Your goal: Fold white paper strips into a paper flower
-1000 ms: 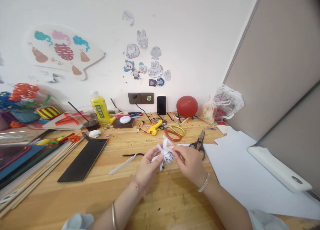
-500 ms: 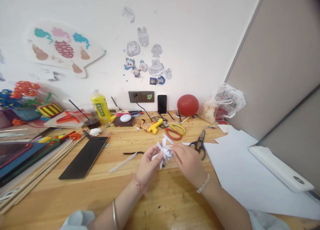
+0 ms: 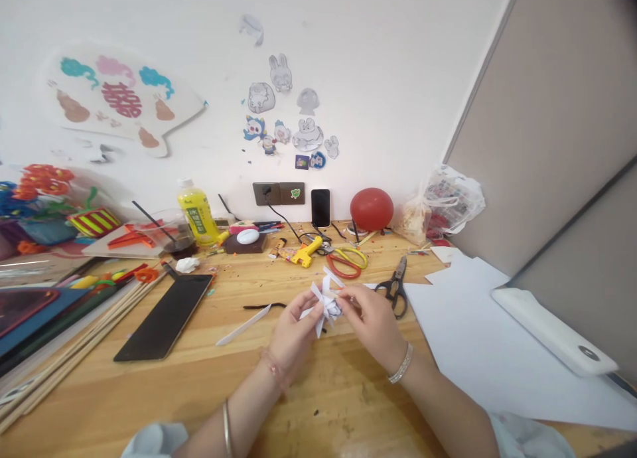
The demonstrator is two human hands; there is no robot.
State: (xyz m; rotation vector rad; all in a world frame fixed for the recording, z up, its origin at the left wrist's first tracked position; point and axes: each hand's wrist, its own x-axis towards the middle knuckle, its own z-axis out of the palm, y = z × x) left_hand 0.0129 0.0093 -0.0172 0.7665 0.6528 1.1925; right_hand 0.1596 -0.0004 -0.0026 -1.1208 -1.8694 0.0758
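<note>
A small white paper piece (image 3: 328,303) with several strips sticking out is held above the table. My left hand (image 3: 294,322) pinches its left side between thumb and fingers. On its right side, the fingertips of my right hand (image 3: 371,318) are closed on the folded paper. A loose white paper strip (image 3: 243,325) lies on the wood to the left, by a thin black strip (image 3: 256,306). Black-handled scissors (image 3: 395,287) rest just beyond my right hand. Red and yellow scissors (image 3: 347,262) lie behind the paper piece.
A black tablet (image 3: 166,318) and wooden sticks (image 3: 82,348) lie left. Behind stand a yellow bottle (image 3: 198,212), a glue gun (image 3: 307,252), a phone (image 3: 321,208) and a red balloon (image 3: 371,209). White sheets (image 3: 488,338) and a long white device (image 3: 552,332) are right.
The whole view has shifted slightly. My right fingertips have moved a little on the paper piece, and both hands still hold it.
</note>
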